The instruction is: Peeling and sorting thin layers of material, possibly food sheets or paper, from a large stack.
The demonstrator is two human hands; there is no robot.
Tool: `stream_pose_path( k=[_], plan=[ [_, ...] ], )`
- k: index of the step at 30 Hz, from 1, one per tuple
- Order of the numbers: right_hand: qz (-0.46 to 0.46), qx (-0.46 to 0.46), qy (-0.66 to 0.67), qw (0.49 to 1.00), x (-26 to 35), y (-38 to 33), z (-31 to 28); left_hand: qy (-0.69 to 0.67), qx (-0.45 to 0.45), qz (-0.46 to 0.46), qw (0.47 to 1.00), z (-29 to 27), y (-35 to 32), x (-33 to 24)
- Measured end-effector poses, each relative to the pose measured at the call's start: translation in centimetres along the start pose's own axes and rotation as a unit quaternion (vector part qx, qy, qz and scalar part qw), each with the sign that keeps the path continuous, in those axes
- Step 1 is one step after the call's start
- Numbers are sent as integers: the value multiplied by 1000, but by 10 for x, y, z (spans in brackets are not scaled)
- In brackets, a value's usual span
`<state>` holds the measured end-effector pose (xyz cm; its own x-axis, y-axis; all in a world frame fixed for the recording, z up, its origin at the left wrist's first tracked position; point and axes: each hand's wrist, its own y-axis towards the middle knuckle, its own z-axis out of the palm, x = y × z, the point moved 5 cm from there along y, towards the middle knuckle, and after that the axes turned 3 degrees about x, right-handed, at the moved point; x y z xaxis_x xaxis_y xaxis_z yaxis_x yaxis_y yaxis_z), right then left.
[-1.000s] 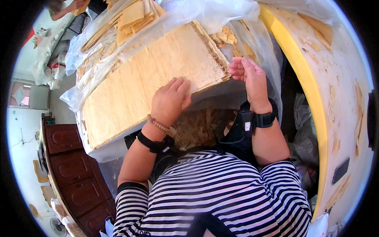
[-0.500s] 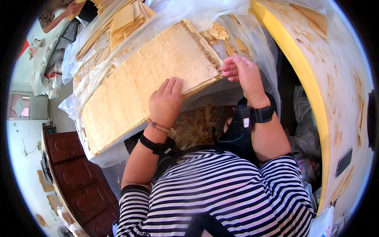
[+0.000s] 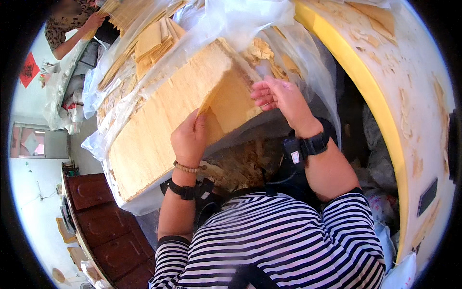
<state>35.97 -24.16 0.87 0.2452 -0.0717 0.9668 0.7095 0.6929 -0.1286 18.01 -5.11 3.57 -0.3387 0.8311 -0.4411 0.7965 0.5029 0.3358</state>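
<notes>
A stack of thin, pale yellow sheets [image 3: 149, 130] lies slantwise before me on plastic film. My left hand [image 3: 189, 139] pinches the near edge of the top sheet, thumb against fingers. That sheet's right end is raised and bent back, baring a darker yellow layer [image 3: 233, 103] beneath. At the stack's rough right end, my right hand [image 3: 279, 96] has its fingers curled in with the thumb above them. Whether anything small sits inside those fingers is hidden.
Folded sheets [image 3: 156, 41] and broken pieces [image 3: 262, 50] lie beyond the stack amid clear plastic [image 3: 231, 19]. A white surface with a yellow edge [image 3: 356, 62] curves along the right, bearing a phone [image 3: 427, 196]. Another person's hand [image 3: 95, 20] holds sheets far left.
My left hand, flat on the stack before, now grips the top sheet and has raised its right end. My right hand has shifted slightly left and its fingers have curled in.
</notes>
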Motion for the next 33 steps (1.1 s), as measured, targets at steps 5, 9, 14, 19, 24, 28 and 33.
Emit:
stream_pose_path(
  k=[5, 9, 14, 19, 24, 28, 33],
  plan=[
    [59, 70, -7, 996, 19, 45, 18, -156, -19, -98, 983, -4, -1, 24],
    [89, 75, -54, 992, 30, 81, 30, -219, -69, -98, 968, 1, -8, 33],
    [130, 71, -74, 986, 15, 104, 39, -180, -35, -104, 978, 0, -10, 22],
    [104, 144, -112, 978, 29, 92, 44, -42, -37, 23, 998, 7, -13, 4],
    [156, 177, -275, 932, 42, 68, 32, 70, -33, 167, 983, 13, -14, -17],
    [82, 200, -355, 910, 21, 75, 17, 105, -36, 194, 975, 17, -18, -21],
    [60, 51, -240, 968, 29, 80, -15, 95, -30, 181, 978, 17, -19, -20]
  ],
)
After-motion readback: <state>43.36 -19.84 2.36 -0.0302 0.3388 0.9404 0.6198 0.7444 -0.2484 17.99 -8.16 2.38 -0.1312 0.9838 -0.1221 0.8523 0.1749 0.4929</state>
